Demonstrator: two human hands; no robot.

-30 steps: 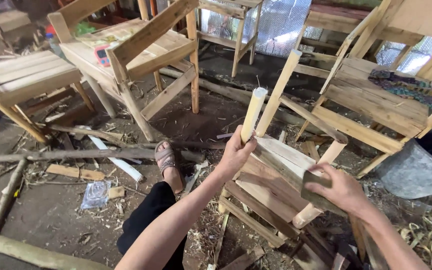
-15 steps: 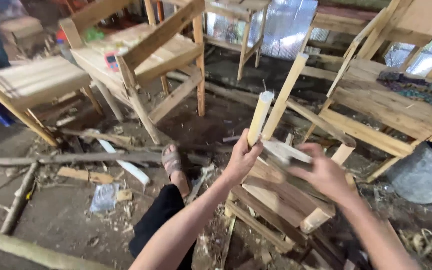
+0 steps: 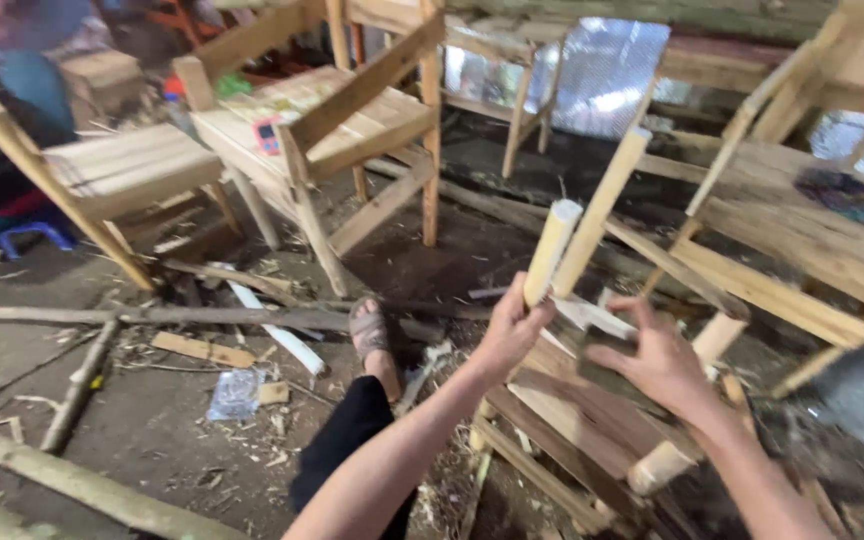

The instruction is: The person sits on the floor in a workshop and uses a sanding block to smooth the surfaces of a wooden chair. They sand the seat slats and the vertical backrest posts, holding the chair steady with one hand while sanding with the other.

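Left hand (image 3: 508,335) round pale leg (image 3: 550,250) — rough-sawn

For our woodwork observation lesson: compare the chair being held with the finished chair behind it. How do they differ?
The held chair lies tipped, legs pointing up; the finished chair stands upright on the floor. The left hand grips a leg of the held chair and the right hand presses a dark block on it; nobody touches the finished chair. Both are pale, unpainted wood.

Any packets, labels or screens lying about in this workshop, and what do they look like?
Small flat red and pale blue rectangle, perhaps a packet or a phone: on the seat of the wooden chair at upper left.
Crumpled clear plastic bag: on the dirt floor among wood chips, left of the person's leg.
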